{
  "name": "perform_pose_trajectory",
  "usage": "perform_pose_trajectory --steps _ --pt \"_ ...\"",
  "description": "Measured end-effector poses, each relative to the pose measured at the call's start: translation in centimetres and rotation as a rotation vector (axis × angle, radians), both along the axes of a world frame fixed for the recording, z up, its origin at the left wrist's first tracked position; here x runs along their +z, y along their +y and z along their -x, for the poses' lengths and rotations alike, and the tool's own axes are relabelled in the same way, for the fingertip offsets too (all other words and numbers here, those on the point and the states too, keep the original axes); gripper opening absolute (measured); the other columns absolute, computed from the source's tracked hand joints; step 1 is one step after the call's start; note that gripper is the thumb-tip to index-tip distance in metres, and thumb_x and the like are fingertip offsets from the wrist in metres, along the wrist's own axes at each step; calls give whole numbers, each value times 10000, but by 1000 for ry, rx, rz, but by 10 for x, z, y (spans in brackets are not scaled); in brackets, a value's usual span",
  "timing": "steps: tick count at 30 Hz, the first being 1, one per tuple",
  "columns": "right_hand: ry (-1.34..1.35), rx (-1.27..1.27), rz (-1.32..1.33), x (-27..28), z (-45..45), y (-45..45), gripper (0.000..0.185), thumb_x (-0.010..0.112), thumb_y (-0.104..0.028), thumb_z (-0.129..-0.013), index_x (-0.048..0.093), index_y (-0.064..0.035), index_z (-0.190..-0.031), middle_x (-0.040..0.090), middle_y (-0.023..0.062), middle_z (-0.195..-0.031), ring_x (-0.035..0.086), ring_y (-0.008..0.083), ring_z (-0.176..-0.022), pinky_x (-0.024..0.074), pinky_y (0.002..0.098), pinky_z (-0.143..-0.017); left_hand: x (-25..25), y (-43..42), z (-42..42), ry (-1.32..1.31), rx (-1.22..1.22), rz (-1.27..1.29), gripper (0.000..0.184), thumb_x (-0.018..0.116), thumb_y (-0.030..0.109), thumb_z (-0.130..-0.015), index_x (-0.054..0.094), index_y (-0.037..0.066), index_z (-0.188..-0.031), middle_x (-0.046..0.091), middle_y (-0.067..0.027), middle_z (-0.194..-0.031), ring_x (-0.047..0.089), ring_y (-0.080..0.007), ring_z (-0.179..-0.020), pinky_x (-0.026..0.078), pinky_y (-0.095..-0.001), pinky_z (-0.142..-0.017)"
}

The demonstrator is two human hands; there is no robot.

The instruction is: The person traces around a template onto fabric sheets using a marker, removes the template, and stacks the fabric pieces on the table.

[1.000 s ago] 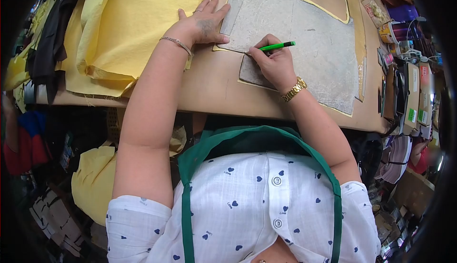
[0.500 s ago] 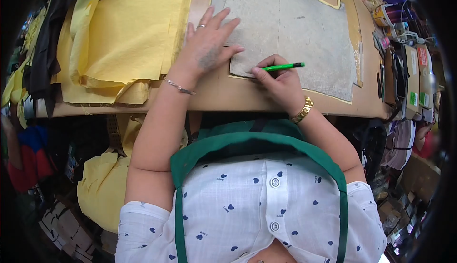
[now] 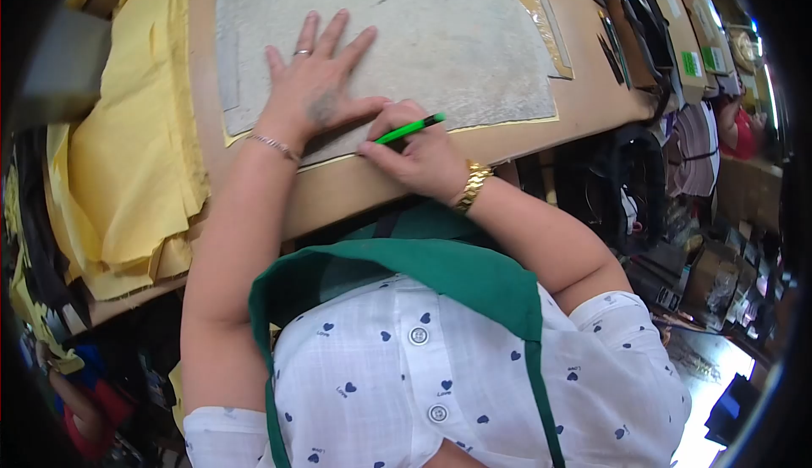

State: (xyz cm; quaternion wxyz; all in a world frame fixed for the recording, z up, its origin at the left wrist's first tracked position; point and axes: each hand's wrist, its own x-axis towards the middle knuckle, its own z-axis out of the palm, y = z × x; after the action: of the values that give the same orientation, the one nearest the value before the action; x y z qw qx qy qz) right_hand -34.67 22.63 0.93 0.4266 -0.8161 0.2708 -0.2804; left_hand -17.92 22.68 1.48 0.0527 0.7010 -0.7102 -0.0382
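Brown tabletop (image 3: 334,189) lies under the grey sheet (image 3: 457,53), at whose near edge the green pencil (image 3: 410,129) sits pinched in my right hand (image 3: 423,155). My left hand (image 3: 317,87) lies spread on the sheet; too light a press might let it slide. The pencil points leftward and slightly toward me along its long axis, tip hidden.

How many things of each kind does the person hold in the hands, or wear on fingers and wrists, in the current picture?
Green writing tool: 1, in the right hand
Ring: 1, on the left hand
Gold wrist band: 1
Silver-coloured wrist band: 1
Total: 4
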Motion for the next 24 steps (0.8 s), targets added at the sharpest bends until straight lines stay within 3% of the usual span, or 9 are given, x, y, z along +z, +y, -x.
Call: perform_pose_trajectory --steps 3,7,12,16,20,24 --pt "88 38 -21 4 52 -38 144 644 -148 -679 540 -52 -705 524 90 -701 503 248 -730 412 336 -666 5 -2 4 -9 4 -18 865 550 675 -560 309 275 -1289 167 -45 -1389 102 -309 -1279 147 -686 -873" --pt "119 -103 -229 13 142 -79 159 647 -158 -714 542 -41 -741 536 33 -717 498 125 -705 410 262 -652 6 -4 6 -10 -10 -40 889 580 653 -539 310 265 -1292 164 -47 -1390 99 -320 -1278 132 -696 -861" --pt "179 -288 -295 25 221 -110 94 602 -94 -759 528 -37 -773 517 -5 -736 474 74 -717 384 209 -663 6 -6 9 -32 -30 -43 893 579 654 -537 316 253 -1291 170 -61 -1388 108 -328 -1275 130 -697 -853" --pt "-63 -317 -349 34 170 -88 86 594 -77 -765 518 -50 -795 514 -2 -751 472 66 -716 388 202 -650 6 -5 9 -15 -27 -34 883 564 664 -550 316 252 -1290 176 -68 -1385 120 -334 -1271 139 -685 -863" --pt "-46 -37 -520 21 74 -40 130 623 -124 -746 527 -44 -782 506 6 -734 474 72 -715 394 219 -609 0 -3 3 -27 -25 16 876 553 671 -561 308 255 -1292 185 -74 -1380 133 -339 -1266 152 -666 -883" --pt "-123 111 -385 0 5 -1 137 621 -108 -739 526 -15 -770 506 36 -704 482 92 -650 407 249 -594 -5 -3 -1 0 -30 62 856 557 657 -574 308 258 -1290 204 -80 -1369 148 -334 -1262 170 -655 -890"
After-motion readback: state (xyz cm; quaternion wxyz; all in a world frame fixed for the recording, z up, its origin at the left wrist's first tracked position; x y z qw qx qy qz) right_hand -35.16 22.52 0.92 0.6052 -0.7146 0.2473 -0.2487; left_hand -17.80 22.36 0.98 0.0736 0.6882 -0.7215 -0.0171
